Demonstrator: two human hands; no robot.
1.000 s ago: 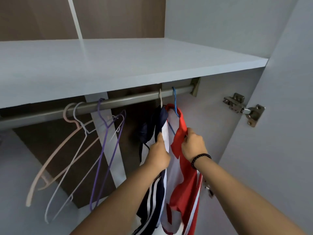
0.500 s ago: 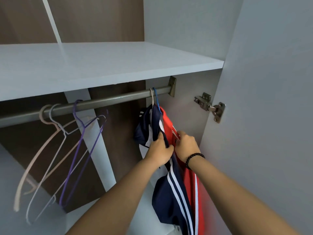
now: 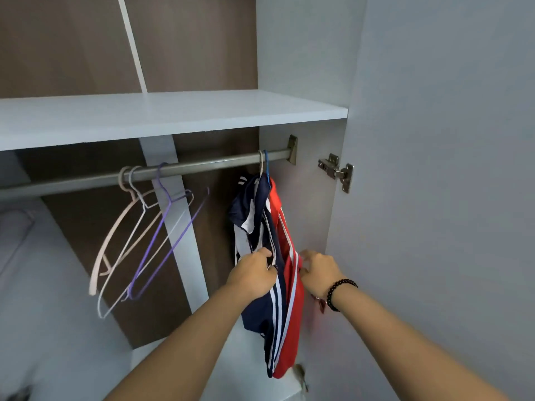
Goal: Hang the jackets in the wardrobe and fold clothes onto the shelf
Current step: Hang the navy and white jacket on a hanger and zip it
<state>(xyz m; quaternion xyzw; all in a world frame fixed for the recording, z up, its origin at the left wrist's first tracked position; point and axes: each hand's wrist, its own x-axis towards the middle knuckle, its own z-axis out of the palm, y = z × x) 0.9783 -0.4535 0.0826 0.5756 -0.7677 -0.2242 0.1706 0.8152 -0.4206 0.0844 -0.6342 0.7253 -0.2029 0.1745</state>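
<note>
Navy jacket [image 3: 260,227] hides the left fingers [image 3: 262,253].

I see a metal door hinge [image 3: 337,171] on the white door's inner edge, three empty hangers, pink [image 3: 114,235], white [image 3: 136,244] and purple [image 3: 170,238], brown back panel [image 3: 72,41] with a white strip [image 3: 131,41]

Two jackets hang at the right end of the rail [image 3: 202,166]: the navy jacket [image 3: 260,215] gripped by the left hand [image 3: 254,273], the red jacket [image 3: 292,285] touched by the right hand [image 3: 320,270]. Three empty hangers [image 3: 144,227] hang further left.
</note>
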